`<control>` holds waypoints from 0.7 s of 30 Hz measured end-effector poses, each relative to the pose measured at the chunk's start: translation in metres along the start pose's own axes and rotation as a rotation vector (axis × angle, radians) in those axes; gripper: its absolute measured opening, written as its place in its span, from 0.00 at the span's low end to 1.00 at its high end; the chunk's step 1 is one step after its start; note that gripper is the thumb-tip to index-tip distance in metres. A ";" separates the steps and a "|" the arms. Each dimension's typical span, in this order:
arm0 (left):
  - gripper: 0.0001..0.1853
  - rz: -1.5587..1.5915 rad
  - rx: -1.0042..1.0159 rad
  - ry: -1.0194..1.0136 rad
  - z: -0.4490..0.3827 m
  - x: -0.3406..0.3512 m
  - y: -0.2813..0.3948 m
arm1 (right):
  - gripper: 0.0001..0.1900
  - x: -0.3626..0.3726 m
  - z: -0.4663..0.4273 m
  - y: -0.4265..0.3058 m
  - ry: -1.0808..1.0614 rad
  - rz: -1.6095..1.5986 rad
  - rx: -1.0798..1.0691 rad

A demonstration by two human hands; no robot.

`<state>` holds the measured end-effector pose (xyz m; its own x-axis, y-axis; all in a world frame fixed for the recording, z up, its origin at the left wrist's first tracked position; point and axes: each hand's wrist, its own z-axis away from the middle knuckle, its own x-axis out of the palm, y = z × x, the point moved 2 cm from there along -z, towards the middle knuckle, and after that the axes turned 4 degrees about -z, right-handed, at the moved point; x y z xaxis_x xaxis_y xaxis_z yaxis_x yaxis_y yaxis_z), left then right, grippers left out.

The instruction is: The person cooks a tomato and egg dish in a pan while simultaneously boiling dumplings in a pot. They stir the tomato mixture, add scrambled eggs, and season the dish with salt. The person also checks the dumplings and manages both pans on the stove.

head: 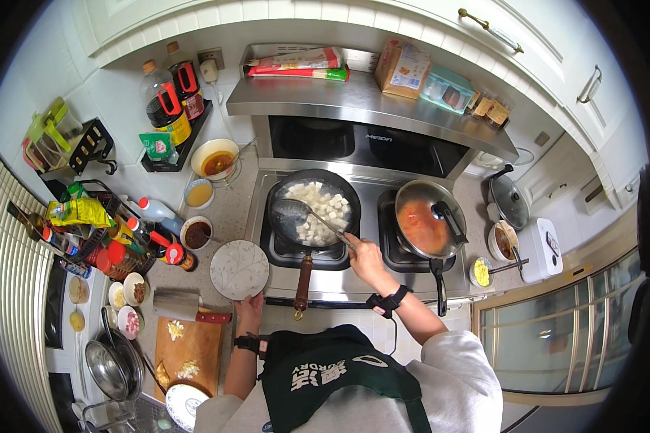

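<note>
My right hand (365,258) grips the handle of a metal cooking ladle or turner (322,219). Its broad head rests at the left side inside a black wok (281,233). White cubes of what looks like tofu (325,208) sit in that wok, in steaming liquid. The wok's wooden handle (303,284) points towards me. Left of the wok, my left hand (248,311) holds the near rim of a pale plate with a leaf pattern (240,269); its fingers are partly hidden there. Whether the plate also rests on the counter, I cannot tell.
A lidded pan (423,227) with reddish food stands on the right burner. Left are a cleaver (179,304), a wooden cutting board (195,346) with chopped pieces, and a bowl of dark sauce (196,233). A steel shelf (325,97) overhangs the stove's back; a rice cooker-like white appliance (541,249) stands right.
</note>
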<state>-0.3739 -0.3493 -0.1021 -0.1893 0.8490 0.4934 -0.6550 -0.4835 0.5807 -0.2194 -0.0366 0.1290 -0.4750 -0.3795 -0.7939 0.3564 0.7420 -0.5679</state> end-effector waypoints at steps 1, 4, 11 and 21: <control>0.33 0.005 0.003 0.002 -0.001 -0.001 0.000 | 0.21 0.003 0.000 0.002 0.018 0.014 0.016; 0.32 0.002 0.003 -0.004 -0.001 -0.001 -0.001 | 0.22 0.005 0.001 0.005 0.066 0.049 0.054; 0.30 0.018 -0.005 -0.009 -0.001 -0.003 -0.002 | 0.23 -0.033 0.012 0.029 0.158 0.140 0.047; 0.29 0.007 -0.022 -0.063 -0.014 -0.013 -0.007 | 0.16 -0.167 0.005 0.002 -0.091 0.100 -0.017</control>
<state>-0.3772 -0.3543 -0.1217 -0.1483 0.8301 0.5375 -0.6702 -0.4840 0.5626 -0.1357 0.0257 0.2590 -0.3623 -0.3515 -0.8632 0.3838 0.7877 -0.4818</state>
